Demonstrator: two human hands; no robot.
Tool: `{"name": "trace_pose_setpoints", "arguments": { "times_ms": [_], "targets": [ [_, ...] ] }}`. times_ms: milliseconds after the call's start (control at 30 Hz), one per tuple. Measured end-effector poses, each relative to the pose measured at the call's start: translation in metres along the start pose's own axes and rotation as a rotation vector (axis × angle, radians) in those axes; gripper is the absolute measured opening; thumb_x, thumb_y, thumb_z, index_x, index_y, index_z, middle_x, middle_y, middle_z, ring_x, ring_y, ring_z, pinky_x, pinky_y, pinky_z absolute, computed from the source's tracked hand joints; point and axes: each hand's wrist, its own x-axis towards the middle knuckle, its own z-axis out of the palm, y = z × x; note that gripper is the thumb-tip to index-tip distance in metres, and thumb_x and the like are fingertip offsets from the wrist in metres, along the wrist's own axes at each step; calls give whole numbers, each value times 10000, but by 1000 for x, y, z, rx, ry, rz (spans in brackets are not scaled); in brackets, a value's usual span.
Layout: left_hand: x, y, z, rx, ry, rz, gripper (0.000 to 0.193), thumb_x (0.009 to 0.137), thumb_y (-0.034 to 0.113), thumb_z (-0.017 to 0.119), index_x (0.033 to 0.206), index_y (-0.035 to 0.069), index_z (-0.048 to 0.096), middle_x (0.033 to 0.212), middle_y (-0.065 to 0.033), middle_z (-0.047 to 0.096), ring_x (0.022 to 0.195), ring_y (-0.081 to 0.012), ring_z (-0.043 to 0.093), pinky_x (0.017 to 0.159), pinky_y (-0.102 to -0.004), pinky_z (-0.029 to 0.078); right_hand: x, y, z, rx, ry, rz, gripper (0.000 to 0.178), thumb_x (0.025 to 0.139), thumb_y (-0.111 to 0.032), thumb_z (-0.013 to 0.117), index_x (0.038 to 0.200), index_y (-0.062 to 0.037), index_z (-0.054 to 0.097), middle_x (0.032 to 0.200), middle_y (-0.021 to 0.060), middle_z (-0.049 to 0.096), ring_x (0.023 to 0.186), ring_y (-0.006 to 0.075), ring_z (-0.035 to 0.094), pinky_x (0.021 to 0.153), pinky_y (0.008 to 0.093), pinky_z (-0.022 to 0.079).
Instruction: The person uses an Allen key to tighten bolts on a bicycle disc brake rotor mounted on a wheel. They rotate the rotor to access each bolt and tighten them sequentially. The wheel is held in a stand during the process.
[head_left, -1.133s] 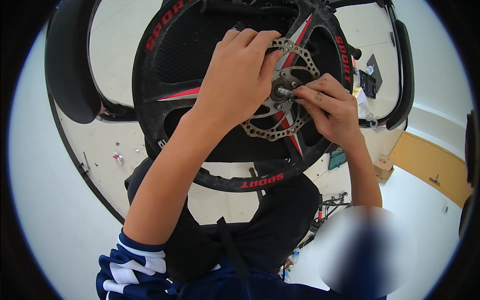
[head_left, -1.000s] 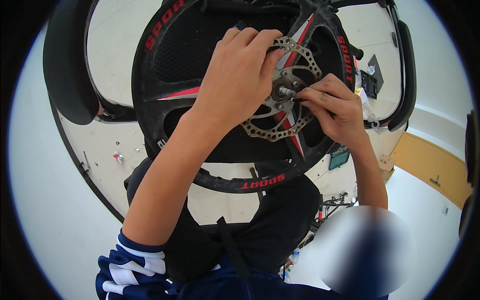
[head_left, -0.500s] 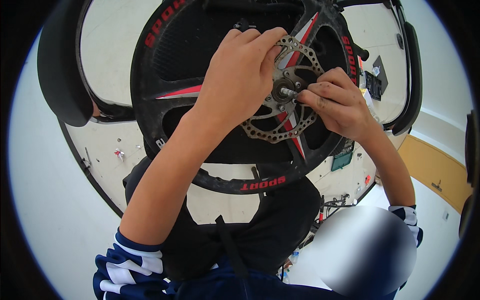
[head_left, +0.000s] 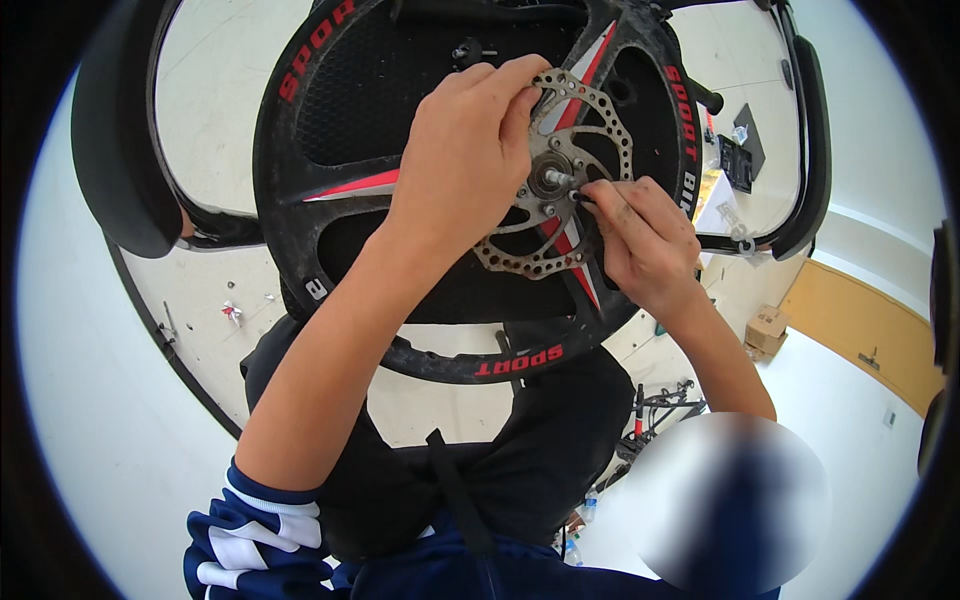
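A black bicycle wheel (head_left: pixel 330 200) with wide spokes and red-and-white stripes lies across my lap area. At its hub sits a perforated metal brake disc (head_left: pixel 525 264), with a threaded axle (head_left: pixel 556 178) standing up from the centre. My left hand (head_left: pixel 455 150) has thumb and forefinger closed on the disc's upper left rim, its palm side hidden. Close beside the axle, my right hand (head_left: pixel 645 240) pinches with its fingertips. A small dark piece shows at those fingertips, too small to name.
The wheel rests over a black seat or cushion, between black chair armrests (head_left: pixel 120 140). A small dark part (head_left: pixel 468 52) lies beyond my left hand. On the floor are an open black case (head_left: pixel 736 163), cardboard boxes (head_left: pixel 767 330), a bike frame (head_left: pixel 662 405) and scattered small parts.
The right hand has turned and drawn in a little lower beside the axle, its forearm shifting left. The left hand keeps its hold on the disc. The whole view has shifted slightly.
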Motion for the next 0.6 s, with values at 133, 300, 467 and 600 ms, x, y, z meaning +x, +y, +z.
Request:
{"name": "trace_pose_setpoints", "arguments": {
  "times_ms": [133,300,467,600],
  "targets": [
    [0,1,1,-10,8,-36,218,944,59,608,1145,24,684,832,-125,664,631,-202,593,597,-299,466,-3,-20,10,-48,99,176,247,801,112,703,1043,65,692,840,132,660,657,242,614,583,305,500],
    [-3,3,2,11,39,-54,216,946,67,612,1144,25,688,859,-136,683,673,-211,633,625,-292,488,-1,-57,40,-174,325,459,191,843,76,693,1033,64,696,802,125,641,614,228,598,566,285,483],
    [-6,7,0,-53,28,-80,225,946,61,619,1158,14,681,885,-145,699,690,-198,649,632,-284,494,4,-74,45,-193,375,602,160,852,55,689,1010,51,703,795,124,638,614,237,607,562,293,473],
    [-4,6,-4,-108,40,-123,244,964,89,609,1184,3,667,874,-146,701,657,-169,622,625,-284,488,-3,-39,-8,-94,376,742,118,937,-59,668,1012,6,733,759,46,660,615,120,566,555,268,439]
  ]
}}
